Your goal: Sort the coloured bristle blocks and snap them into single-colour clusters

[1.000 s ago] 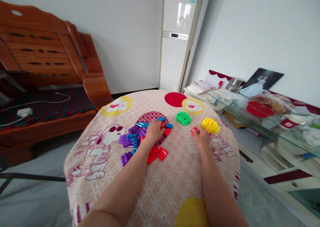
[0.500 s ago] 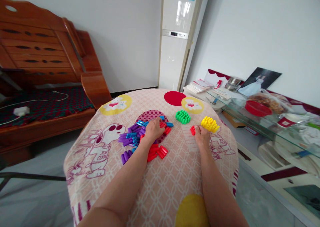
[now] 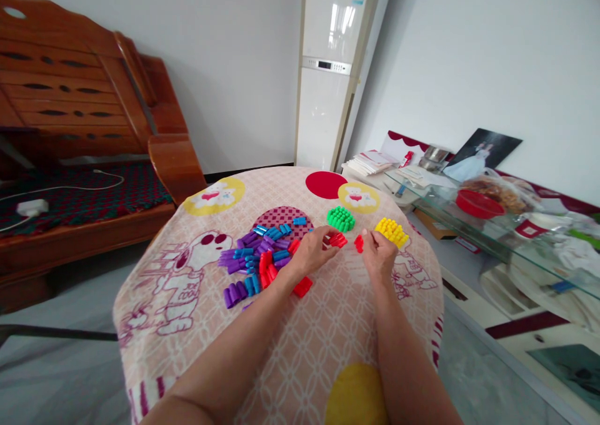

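Note:
My left hand [image 3: 312, 251] grips a red bullet-shaped plastic block [image 3: 338, 240], its fingers curled around one end. Across a small gap, my right hand [image 3: 379, 254] pinches another red piece [image 3: 359, 244] at its fingertips. Left of the hands lies a loose pile of purple blocks [image 3: 234, 294], blue blocks [image 3: 252, 285] and red blocks [image 3: 267, 270]; my left forearm covers part of it. Beyond the hands sits a tight cluster of green blocks [image 3: 340, 219]. A similar yellow cluster [image 3: 392, 231] is just past my right hand.
A patterned cloth [image 3: 300, 356] covers the round table. To the right is a glass-topped cabinet [image 3: 525, 250] with a red bowl [image 3: 479, 204], papers and bags. A wooden bench [image 3: 70, 106] stands at the left, and a tall white air conditioner [image 3: 321, 112] behind.
My left hand has come from the pile toward my right hand, bringing a red block. My right hand stays near the yellow cluster with its red piece.

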{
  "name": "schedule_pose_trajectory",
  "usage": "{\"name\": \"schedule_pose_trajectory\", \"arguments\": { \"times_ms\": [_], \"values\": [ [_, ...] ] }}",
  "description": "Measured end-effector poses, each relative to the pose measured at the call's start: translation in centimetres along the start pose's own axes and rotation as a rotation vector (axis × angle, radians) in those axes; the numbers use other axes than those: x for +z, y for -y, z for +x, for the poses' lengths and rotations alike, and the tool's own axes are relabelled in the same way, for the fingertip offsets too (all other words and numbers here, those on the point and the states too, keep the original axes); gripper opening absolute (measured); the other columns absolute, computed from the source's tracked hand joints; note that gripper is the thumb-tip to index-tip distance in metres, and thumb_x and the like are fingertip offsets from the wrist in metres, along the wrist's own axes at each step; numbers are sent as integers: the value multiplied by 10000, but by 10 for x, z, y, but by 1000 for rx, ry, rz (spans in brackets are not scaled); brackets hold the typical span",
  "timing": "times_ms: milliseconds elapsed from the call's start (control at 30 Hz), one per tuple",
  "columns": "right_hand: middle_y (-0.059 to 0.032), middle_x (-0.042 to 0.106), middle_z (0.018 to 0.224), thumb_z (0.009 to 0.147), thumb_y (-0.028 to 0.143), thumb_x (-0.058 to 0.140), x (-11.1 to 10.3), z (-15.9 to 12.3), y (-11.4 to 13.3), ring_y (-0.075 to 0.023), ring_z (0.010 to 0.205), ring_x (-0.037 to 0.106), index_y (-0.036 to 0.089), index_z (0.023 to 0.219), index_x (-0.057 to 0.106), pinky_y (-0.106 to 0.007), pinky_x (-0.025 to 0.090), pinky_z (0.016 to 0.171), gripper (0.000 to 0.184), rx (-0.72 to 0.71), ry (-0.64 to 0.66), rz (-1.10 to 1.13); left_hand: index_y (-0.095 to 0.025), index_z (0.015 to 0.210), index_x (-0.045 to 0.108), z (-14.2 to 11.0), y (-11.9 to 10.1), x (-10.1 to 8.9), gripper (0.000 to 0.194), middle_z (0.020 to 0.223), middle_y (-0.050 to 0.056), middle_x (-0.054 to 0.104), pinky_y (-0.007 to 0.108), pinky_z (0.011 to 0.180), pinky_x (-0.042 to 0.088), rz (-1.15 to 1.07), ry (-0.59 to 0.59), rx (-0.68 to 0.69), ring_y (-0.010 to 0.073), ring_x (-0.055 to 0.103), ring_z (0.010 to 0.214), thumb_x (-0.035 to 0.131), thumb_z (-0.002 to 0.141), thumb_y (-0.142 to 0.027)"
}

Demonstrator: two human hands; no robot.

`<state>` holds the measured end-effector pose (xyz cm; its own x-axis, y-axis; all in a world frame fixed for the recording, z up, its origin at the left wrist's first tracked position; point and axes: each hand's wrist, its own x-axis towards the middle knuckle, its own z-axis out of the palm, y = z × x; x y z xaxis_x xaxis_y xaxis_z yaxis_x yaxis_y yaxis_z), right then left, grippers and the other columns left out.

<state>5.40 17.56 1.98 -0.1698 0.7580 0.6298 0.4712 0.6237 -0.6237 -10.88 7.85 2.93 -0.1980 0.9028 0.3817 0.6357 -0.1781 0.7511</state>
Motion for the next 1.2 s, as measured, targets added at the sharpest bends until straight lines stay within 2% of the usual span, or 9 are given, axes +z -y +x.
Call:
{"name": "schedule_pose_trajectory", "arguments": {
  "times_ms": [133,233,400,500,633,700,833,933,1200],
  "values": [
    [-22,642,619,859,466,561,-3,-1,8,-136,597,539,165,690,693,-239,409,596,370,-39,238,139,-164,1157,632,-2,-2,9,339,1112,83,696,267,757,557,0,-22,82,155,661,892,622,819,-190],
    [-40,701,691,805,432,612,1,-3,10,-163,633,607,162,812,744,-249,457,602,301,45,340,254,-171,1155,635,-4,-3,11,331,1107,89,691,291,780,558,28,-36,107,167,656,905,613,824,-179],
    [-17,681,623,739,425,654,7,-4,10,-152,521,592,152,837,746,-246,459,500,304,200,385,443,-180,1169,631,-7,-4,14,344,1127,97,678,320,859,549,62,-54,136,178,651,953,610,827,-148],
    [-14,672,613,725,424,656,6,-1,5,-156,526,593,154,819,738,-257,474,511,298,199,296,447,-172,1188,620,-5,-2,11,365,1136,97,672,294,837,548,74,-70,147,164,651,933,607,826,-126],
    [-65,712,715,748,404,598,-3,6,-11,-189,635,632,144,811,723,-299,508,630,295,174,-23,270,-149,1173,638,2,6,-14,352,1121,100,693,287,848,537,168,-139,33,168,665,931,602,824,-125],
    [-88,724,750,764,371,562,-9,10,-20,-203,673,637,146,800,721,-319,504,688,278,156,-79,94,-147,1138,667,4,12,-33,332,1084,94,717,295,870,528,260,-157,-68,186,676,943,594,815,-126],
    [-119,738,796,797,313,532,-12,12,-31,-218,725,627,152,794,731,-324,460,732,256,126,15,-250,-150,1070,718,2,25,-67,316,979,72,752,276,830,519,401,-86,-205,192,693,881,561,797,-125],
    [-129,744,832,821,287,523,-7,10,-34,-214,737,614,143,849,747,-304,422,716,267,127,102,-392,-149,1022,747,-1,32,-79,312,897,61,760,267,811,512,450,-21,-255,193,695,855,538,792,-122],
    [-133,740,849,913,288,477,-1,8,-35,-186,706,572,133,907,765,-286,332,669,327,101,240,-479,-163,1016,758,-2,33,-66,290,977,88,755,291,849,492,607,166,-270,219,679,925,574,792,-142]
  ]
}}
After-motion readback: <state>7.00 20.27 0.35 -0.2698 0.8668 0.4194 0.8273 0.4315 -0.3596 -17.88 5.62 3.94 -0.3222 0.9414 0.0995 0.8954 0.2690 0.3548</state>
